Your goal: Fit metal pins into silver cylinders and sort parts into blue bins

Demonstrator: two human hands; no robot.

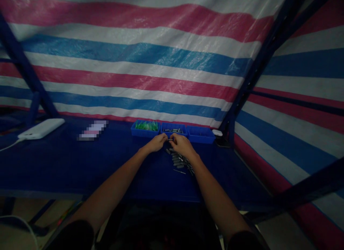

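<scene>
The fingers of the right hand [180,143] are pinched together on a small slim piece [170,140], held up just in front of the middle bin. The fingers of the left hand [156,143] are bunched close at its other end, though whether they grip it too I cannot tell. To work it well, I would keep the piece level between the fingertips, steady it with one hand while the other does the fine adjusting, and press lightly, since something so thin could easily roll or slip. Keeping the wrists low over the bench [107,167] should help, as should care not to sweep the right forearm through the loose parts. The piece looks dark with a pale glint along it, straight and narrow; finer detail is too small to make out. Below the hands lies a heap of grey cylinders [177,161], with thin rods [190,167] beside them, partly behind the right wrist, and a single rod [179,171] apart, nearer the body. Beyond stand three blue bins in a row: the left bin [145,133] with green pieces [146,126], the middle bin [173,125] with metallic parts, and the right bin [201,139].
</scene>
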